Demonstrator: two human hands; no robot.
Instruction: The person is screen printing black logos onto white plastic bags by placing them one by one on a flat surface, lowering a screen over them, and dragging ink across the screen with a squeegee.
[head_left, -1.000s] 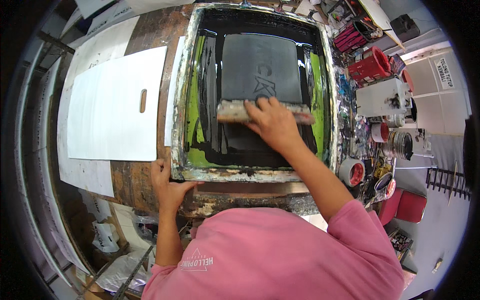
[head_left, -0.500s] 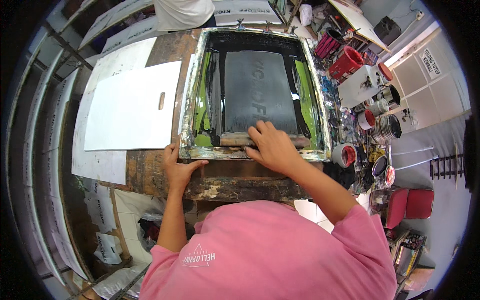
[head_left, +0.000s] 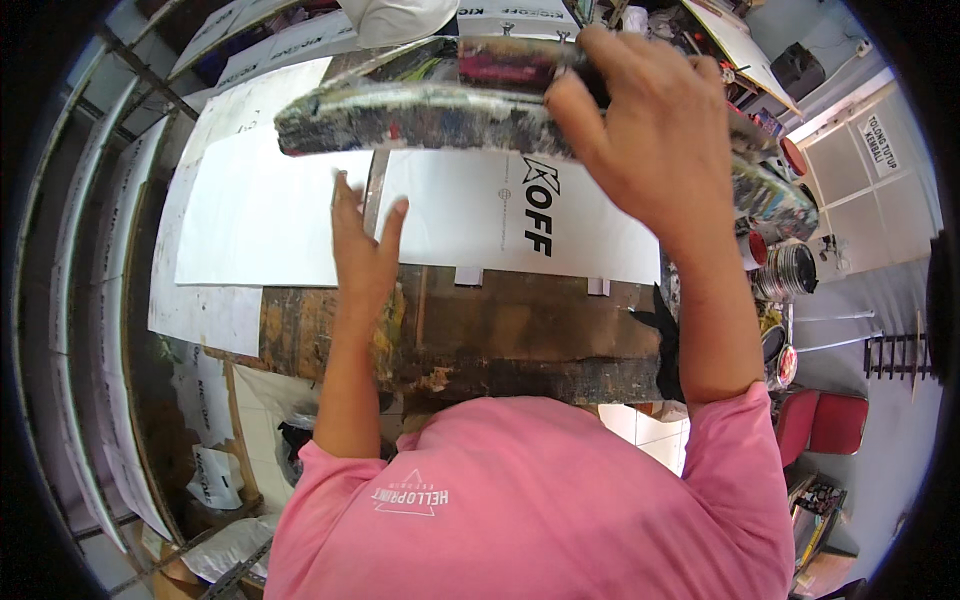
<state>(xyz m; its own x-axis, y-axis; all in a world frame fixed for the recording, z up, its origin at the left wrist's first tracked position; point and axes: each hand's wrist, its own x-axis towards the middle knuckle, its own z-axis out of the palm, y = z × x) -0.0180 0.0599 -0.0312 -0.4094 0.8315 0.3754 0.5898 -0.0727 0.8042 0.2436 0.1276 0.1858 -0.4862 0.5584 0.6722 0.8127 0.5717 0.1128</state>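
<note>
A: Which step does the view show?

B: Judged from the layout, the check after a print pull. The right hand (head_left: 640, 130) holds the ink-crusted screen frame (head_left: 420, 115) tilted up off the worktop (head_left: 520, 335), close under the camera, so the printed sheet (head_left: 470, 215) lies uncovered beneath it.

A: State of each grip?

B: Right: fingers curled over the frame's near bar, thumb side hidden behind it, a firm closed hold. Left hand (head_left: 365, 250): flat and spread, holding nothing, its fingertips at the near left corner of the printed sheet, where it meets the blank sheet (head_left: 260, 210) beside it.

A: Where is the printed sheet exactly?

B: Flat on the worktop, under the raised frame, its black mark facing up and its near edge just short of two small tabs.

A: What would the next move call for?

B: Probably a clean slide of the sheet out sideways. The frame should stay high and steady, and fingers should keep off the black mark, which may be wet.

A: Containers?

B: A cluster of round tins (head_left: 790, 268) stands at the right end of the worktop, partly hidden by the right forearm. One shows a dark interior and one a red rim; whether the dark is ink or shadow cannot be told
</note>
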